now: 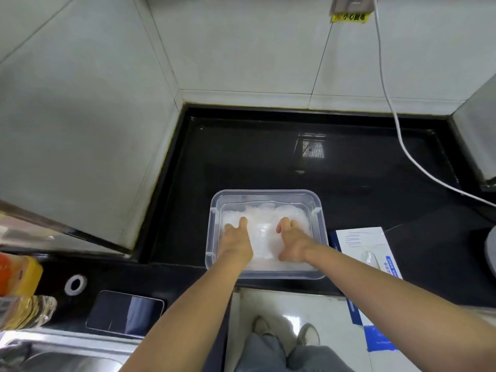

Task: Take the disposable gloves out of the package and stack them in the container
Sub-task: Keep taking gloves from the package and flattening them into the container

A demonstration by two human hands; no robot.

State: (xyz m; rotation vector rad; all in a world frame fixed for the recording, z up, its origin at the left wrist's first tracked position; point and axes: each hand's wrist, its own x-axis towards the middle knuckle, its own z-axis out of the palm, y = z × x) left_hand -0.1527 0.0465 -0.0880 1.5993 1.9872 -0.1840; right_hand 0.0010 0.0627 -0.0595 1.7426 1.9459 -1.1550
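A clear plastic container (268,196) stands on the black counter near its front edge. A pile of thin translucent disposable gloves (264,224) fills its bottom. Both hands are inside it. My left hand (236,241) lies flat on the left side of the pile, fingers stretched forward and pressing down. On the right side, my right hand (292,242) presses the pile too, fingers pointing forward and slightly bent. The white and blue glove package (367,253) lies flat on the counter just right of the container, its near end hanging over the counter edge.
A dark phone (124,312) lies on the counter at the lower left, beside a white ring (75,285) and a steel sink (53,355). Bottles (18,296) stand at the far left. A white cable (397,130) runs down the tiled wall to the right.
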